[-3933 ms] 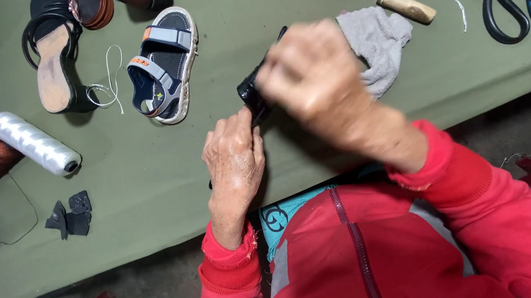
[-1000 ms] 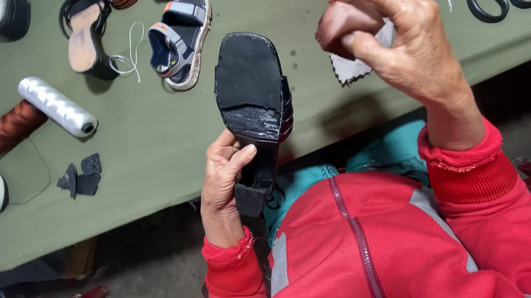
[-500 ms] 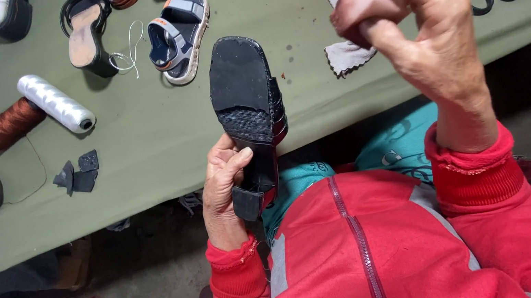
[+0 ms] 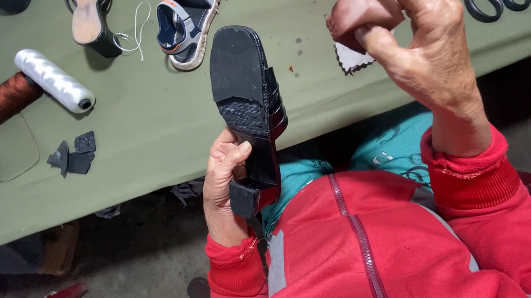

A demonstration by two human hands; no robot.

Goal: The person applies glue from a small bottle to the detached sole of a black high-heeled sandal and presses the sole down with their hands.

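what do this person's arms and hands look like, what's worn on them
Both arms are in long red sleeves with ribbed, slightly frayed cuffs bunched at the wrists. The left hand and right hand are bare: no gloves, and no rings or watch showing. The sleeves belong to a red zip-front jacket with grey panels near the chest, over a teal garment.

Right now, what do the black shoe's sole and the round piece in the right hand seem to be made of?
Black shoe: sole looks like matte rubber, dull, scuffed, with ridges near mid-sole; the upper's edge is glossy, perhaps patent leather or plastic. Round piece in the right hand: reddish-brown and smooth, possibly leather or wood; unclear.
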